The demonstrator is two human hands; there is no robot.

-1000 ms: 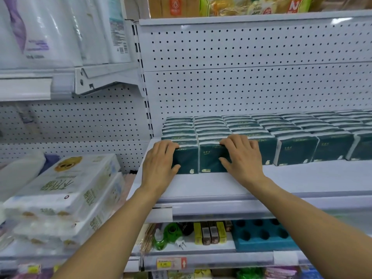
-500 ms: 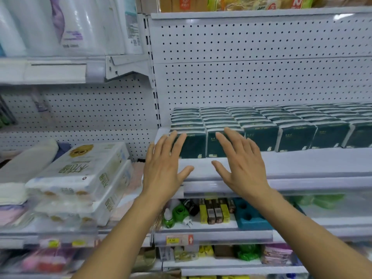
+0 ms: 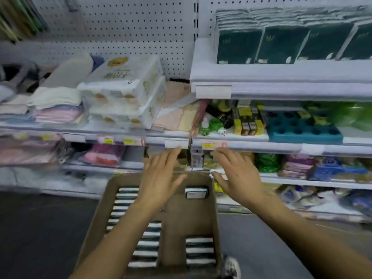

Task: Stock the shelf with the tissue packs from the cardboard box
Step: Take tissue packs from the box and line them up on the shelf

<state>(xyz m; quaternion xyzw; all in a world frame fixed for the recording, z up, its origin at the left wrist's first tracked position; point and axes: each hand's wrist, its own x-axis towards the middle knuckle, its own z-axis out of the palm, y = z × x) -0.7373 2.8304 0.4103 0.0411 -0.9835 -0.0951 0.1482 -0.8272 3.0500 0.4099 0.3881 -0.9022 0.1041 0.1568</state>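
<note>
Both hands out over the cardboard box (image 3: pixel 161 234), nothing in either one. Left hand (image 3: pixel 161 178) flat with fingers spread, hovering above the far end of the box; right hand (image 3: pixel 237 176) the same, fingers loose and straight, just past the box's right wall. No grip on anything, totally let go.

Box down low on the dark floor (image 3: pixel 40 228), right in front of the shelves. Still plenty of tissue packs (image 3: pixel 147 244) inside, standing on edge in rows: one row along the left wall, another down the middle, a short one near the right side, plus a lone pack (image 3: pixel 196 192) up at the far end. Bare cardboard between the rows.

Up top right, shelf (image 3: pixel 281 75) already lined with dark green tissue packs (image 3: pixel 281 45), side by side, fronts facing out. White toilet roll bundles (image 3: pixel 128 89) stacked on the neighbouring shelf to the left. Whole picture a bit blurry.
</note>
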